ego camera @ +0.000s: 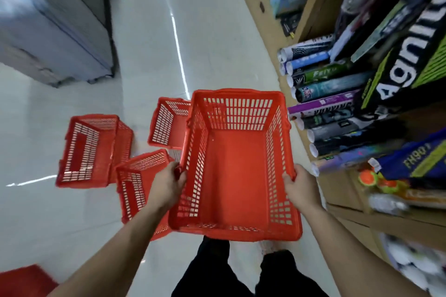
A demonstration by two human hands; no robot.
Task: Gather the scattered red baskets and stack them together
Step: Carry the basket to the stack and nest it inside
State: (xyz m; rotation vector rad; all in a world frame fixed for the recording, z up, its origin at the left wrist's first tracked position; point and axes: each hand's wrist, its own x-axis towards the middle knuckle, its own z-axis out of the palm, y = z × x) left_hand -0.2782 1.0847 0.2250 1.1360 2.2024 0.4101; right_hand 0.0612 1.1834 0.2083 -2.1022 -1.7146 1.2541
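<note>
While both hands carry it, the held basket (235,176) sits upright and empty above the floor (144,55), open side up, long axis pointing away from the person. Left hand (169,188) is closed around the left rim near the close corner, thumb on top; right hand (299,188) is closed around the right rim, fingers curled over the edge.

Room to move: aisle runs forward, bare floor ahead and to the left. Right side is tight, shelf unit (277,38) runs right alongside the held basket's right wall. A grey cabinet (55,31) stands at the far left, well clear.

Count: five red baskets in view.
- one held
- left basket (89,152) on the floor, lying on its side, opening facing the camera
- near basket (137,183) on the floor just right of it, touching or nearly touching, tilted; its close end is covered by the left forearm
- far basket (166,123) on the floor beyond that, right half hidden behind the held basket
- corner basket (24,282) at the bottom left edge, cut off, only a red patch, so I can't confirm its pose

Rolled tubes (321,94) lie stacked on the shelf, about ten, ends facing the aisle. Flat dark packs (405,62) sit above them, blurred. Items lower on the shelf are too smeared to identify. Dark trousers (212,272) show below the held basket.
</note>
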